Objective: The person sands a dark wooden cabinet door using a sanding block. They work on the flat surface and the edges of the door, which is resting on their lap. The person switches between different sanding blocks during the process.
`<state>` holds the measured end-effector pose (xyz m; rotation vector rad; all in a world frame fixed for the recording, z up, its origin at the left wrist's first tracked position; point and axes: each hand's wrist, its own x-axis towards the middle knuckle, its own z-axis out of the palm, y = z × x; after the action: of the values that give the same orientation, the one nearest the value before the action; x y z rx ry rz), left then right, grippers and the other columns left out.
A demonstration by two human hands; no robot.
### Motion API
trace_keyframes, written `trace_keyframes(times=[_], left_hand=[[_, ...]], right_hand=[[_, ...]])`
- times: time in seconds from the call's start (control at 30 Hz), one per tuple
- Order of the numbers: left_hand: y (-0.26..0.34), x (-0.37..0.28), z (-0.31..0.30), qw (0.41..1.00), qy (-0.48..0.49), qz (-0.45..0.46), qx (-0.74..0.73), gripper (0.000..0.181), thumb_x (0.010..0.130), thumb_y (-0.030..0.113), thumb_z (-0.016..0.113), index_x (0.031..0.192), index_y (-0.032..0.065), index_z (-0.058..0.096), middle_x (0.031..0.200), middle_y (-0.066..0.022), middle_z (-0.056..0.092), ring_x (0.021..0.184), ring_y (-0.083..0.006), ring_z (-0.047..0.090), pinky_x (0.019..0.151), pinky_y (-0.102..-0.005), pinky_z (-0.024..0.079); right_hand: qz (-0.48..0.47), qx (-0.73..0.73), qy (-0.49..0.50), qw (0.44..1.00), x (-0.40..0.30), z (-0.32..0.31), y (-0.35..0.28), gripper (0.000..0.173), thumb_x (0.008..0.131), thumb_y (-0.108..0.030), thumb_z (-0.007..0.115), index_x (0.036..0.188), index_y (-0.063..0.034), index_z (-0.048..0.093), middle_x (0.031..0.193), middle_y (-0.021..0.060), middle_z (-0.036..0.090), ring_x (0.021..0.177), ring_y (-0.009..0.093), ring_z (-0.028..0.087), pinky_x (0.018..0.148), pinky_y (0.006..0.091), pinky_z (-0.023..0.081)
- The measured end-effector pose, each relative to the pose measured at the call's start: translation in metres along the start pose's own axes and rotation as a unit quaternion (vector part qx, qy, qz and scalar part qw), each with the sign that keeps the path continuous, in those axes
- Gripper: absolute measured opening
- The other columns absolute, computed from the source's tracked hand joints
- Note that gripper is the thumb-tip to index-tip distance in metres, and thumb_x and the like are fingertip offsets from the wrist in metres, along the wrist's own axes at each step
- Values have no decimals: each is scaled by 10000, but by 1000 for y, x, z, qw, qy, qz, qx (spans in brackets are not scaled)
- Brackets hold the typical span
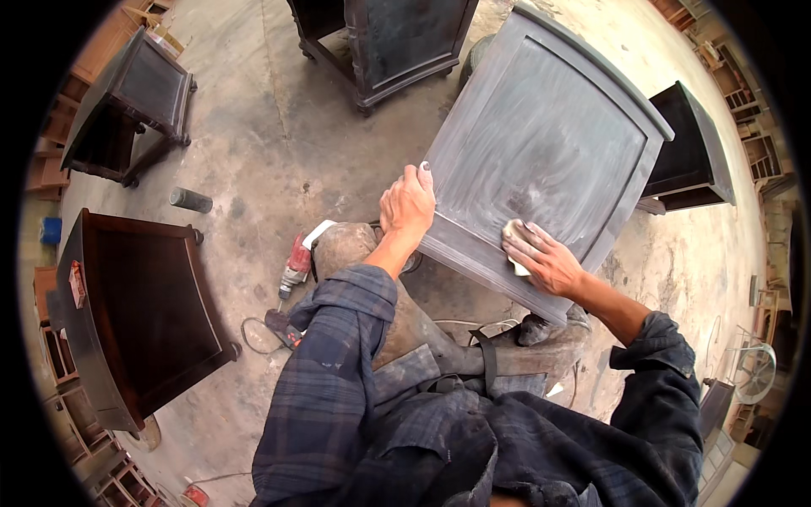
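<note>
Before me a dark wooden cabinet [545,146] lies tilted, its framed side panel facing up and covered with pale dust and curved streaks. My left hand [408,201] grips the cabinet's left edge, fingers curled over the wood. Under the fingers of my right hand [543,258], a whitish pad or folded sheet [516,244] is pressed to the lower part of the panel, beside the frame's inner edge. Whether the pad is cloth or abrasive, I cannot tell. White dust marks the fingertips of both hands. The cabinet's lower corner is close to my right knee.
A red power drill [296,261] and a cord lie on the concrete floor left of my knee. Dark cabinets stand at the left [152,310], upper left [136,104], top [405,47] and right [687,152]. A dark cylinder [191,199] lies between the left ones.
</note>
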<state>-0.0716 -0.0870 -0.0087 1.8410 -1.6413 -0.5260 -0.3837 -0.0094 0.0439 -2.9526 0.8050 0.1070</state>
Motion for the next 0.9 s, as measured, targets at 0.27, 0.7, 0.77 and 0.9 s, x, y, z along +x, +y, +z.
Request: trace_keyframes(times=[0.27,0.7,0.77,0.9], left_hand=[[-3,-2,-1,1000,3,-12,7,434,1115,401,396,1000,25,579,884,-254,722,850,-497,682,788,-598,520],[0,0,-1,1000,-3,-14,6,441,1114,409,392,1011,27,587,906,-262,725,860,-508,681,798,-605,517],[1,-1,-2,1000,-3,-15,6,445,1113,410,391,1013,24,587,895,-263,725,855,-506,683,799,-602,520],[2,4,4,1000,1,-16,10,448,1114,410,388,1010,22,587,895,-265,724,852,-506,685,800,-600,524]], right_hand=[[6,29,-9,1000,24,-8,-4,787,775,-191,723,1507,-8,499,1621,125,452,1553,348,332,1322,502,199],[116,-144,119,976,34,-45,98,752,779,-117,704,1493,1,499,1615,175,450,1543,375,352,1308,459,248],[152,-90,52,983,43,-40,53,737,791,-91,680,1499,0,497,1626,184,436,1553,362,341,1316,460,230],[-33,-5,71,997,27,8,10,685,810,-95,643,1478,-9,516,1629,164,443,1551,377,342,1315,462,235]])
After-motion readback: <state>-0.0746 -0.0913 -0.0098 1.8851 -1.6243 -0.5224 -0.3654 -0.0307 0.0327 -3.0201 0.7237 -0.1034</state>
